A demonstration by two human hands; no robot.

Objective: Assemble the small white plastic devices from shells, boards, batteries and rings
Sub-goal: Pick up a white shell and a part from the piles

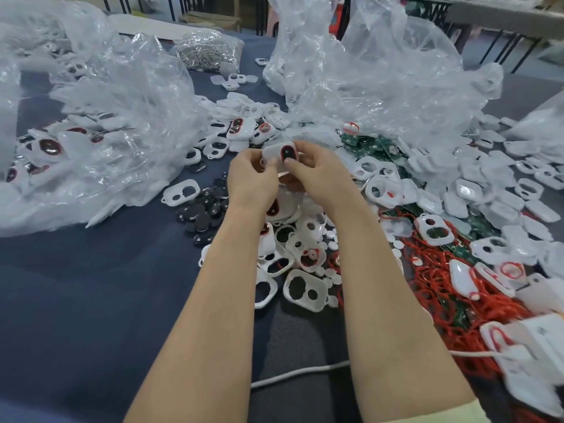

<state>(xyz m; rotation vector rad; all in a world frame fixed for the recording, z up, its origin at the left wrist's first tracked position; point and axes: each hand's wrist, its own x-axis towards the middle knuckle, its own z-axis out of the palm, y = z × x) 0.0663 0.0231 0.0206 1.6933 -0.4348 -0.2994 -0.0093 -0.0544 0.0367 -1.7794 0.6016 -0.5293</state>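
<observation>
Two hands on one white device shell point(274, 154), held just above parts pile point(300, 248) mid-table. Left hand point(248, 175) pinches left edge; right hand point(317, 175) pinches right side, thumb at black oval button point(287, 151). Judged light, stiff, slick plastic; grip by rims.

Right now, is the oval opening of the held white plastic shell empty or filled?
Filled: a dark oval insert with red rim sits in the white plastic shell.
</observation>
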